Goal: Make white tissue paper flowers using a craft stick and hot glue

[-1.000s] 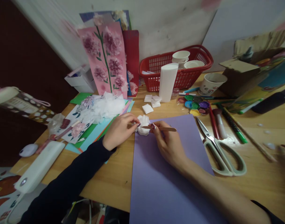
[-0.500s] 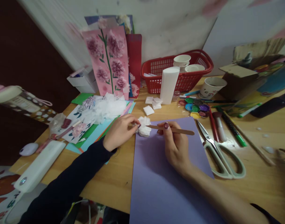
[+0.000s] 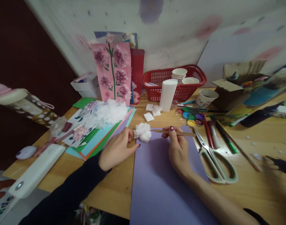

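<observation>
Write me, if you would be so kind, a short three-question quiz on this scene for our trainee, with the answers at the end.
1. Which hand holds the flat stick?
A. the left hand
B. the right hand
C. neither

2. True or false: the ruffled white bundle is closer to the left hand than to the scissors.

3. Fill in the colour: the white cups sit in the ____ basket.

Key: 1. B; 2. true; 3. red.
</observation>
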### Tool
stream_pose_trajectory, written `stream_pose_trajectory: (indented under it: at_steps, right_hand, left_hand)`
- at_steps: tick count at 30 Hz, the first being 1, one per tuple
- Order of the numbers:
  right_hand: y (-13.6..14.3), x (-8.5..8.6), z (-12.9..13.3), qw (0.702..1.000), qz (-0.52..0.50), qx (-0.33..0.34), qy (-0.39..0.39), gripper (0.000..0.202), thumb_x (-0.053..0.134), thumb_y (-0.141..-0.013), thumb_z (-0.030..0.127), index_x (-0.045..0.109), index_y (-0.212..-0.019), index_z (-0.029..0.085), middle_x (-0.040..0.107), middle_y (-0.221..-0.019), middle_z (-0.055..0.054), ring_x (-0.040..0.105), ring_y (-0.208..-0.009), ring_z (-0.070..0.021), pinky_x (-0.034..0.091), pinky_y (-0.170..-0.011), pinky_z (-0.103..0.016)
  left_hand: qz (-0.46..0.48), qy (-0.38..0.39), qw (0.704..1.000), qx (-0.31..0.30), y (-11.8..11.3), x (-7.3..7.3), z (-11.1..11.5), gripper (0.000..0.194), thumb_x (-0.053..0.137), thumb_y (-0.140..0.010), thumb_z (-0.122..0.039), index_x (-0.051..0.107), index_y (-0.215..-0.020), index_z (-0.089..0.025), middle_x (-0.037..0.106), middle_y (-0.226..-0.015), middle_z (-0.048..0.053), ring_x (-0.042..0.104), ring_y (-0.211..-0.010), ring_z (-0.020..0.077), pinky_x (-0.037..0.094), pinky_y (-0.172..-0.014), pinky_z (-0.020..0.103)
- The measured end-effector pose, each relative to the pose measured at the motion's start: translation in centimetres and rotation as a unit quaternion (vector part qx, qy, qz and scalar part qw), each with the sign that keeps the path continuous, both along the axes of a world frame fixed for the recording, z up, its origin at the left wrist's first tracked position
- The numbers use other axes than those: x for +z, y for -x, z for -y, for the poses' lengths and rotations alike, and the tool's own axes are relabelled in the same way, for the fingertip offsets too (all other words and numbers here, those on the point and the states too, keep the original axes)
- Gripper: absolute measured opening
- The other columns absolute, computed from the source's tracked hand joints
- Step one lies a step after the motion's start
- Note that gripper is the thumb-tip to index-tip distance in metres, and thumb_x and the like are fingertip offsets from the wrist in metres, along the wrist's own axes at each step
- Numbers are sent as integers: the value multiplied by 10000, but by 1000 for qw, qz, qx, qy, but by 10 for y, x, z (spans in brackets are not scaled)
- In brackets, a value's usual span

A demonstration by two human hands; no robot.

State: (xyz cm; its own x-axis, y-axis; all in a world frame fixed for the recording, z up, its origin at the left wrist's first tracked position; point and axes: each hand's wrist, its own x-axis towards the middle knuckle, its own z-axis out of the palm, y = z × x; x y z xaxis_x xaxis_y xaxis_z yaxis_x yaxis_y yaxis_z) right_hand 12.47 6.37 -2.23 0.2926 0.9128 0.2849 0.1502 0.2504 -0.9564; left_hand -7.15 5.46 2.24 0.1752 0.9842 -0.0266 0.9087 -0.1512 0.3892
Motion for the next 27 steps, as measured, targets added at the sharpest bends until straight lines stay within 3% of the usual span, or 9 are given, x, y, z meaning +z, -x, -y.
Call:
stream_pose_trajectory:
  at_steps: [7,12,19,27]
  right_hand:
    - [3,-2,7,992,71,105,-10,317,432,-966,458,621,-891,214,638,-758,-17,599,-721,-174,446,-692,-317]
    - [1,-4,12,980,162,97,-61,300,412,-983,419,614,-873,227,642,-748,-20,595,-743,-198,429,-733,-361]
    - [5,-3,9,937,299,64,-166,212,420,-978,255,608,-881,235,664,-728,9,600,-701,-180,390,-821,-397]
    - [7,-4,8,911,370,87,-160,214,403,-990,239,608,-928,237,669,-775,-6,600,-744,-183,334,-899,-418]
  left_hand:
    - [-33,-23,997,-64,-7,-10,13,381,740,-773,-432,447,-846,-200,603,-927,57,611,-857,238,480,-759,363]
    - [7,-12,997,-75,-3,-15,13,333,713,-806,-439,485,-820,-196,618,-870,32,608,-833,222,459,-723,333]
    - [0,11,995,-103,0,-16,10,308,676,-834,-458,554,-782,-180,633,-861,40,614,-841,224,430,-682,314]
    - [10,2,995,-103,1,-19,9,275,703,-814,-430,588,-786,-182,629,-821,31,609,-783,214,404,-625,301]
